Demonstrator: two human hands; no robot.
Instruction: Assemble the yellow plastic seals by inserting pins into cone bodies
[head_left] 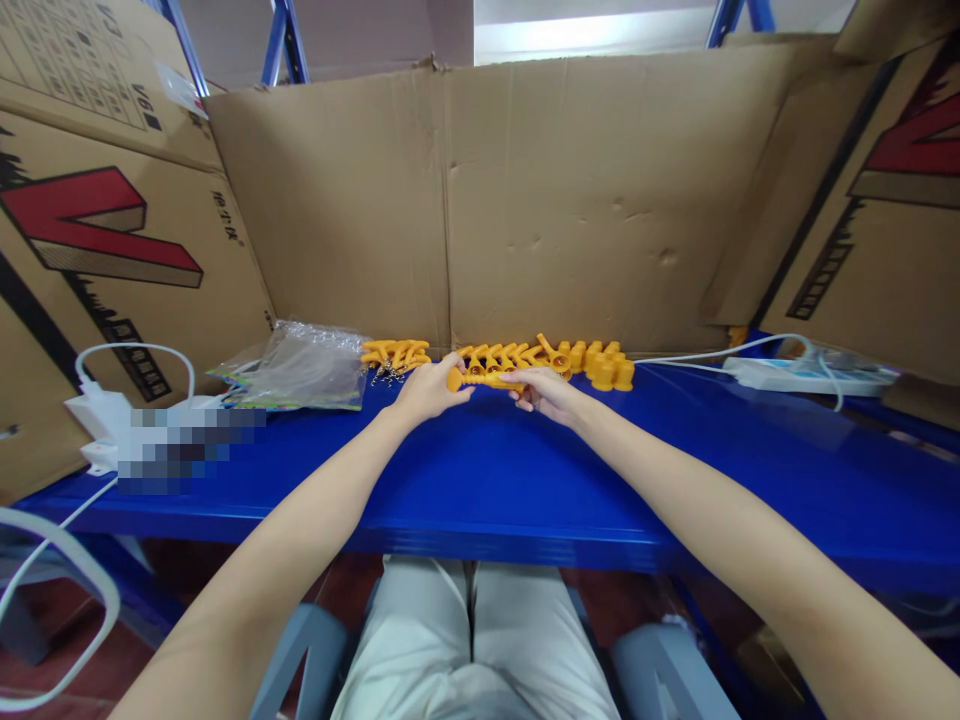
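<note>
A slim yellow plastic piece with a round end (454, 381) lies level between my two hands, just above the blue table. Around its round left end, the fingers of my left hand (429, 391) are closed. At the other end my right hand (550, 392) pinches it between thumb and fingers. Right behind my hands stands a row of yellow plastic parts with cup-shaped ends (512, 358). Left of that row lies a bunch of yellow forked parts (395, 352) with small dark chain-like bits (388, 377). Several yellow stubby cap-like pieces (602, 366) are grouped beyond my right hand.
Clear plastic bags (304, 365) are piled at the left. White power adapters with cables (101, 425) stand at the far left, and a white power strip (806, 376) lies at the right. Cardboard walls (600, 200) enclose the back and sides of the blue table (480, 490).
</note>
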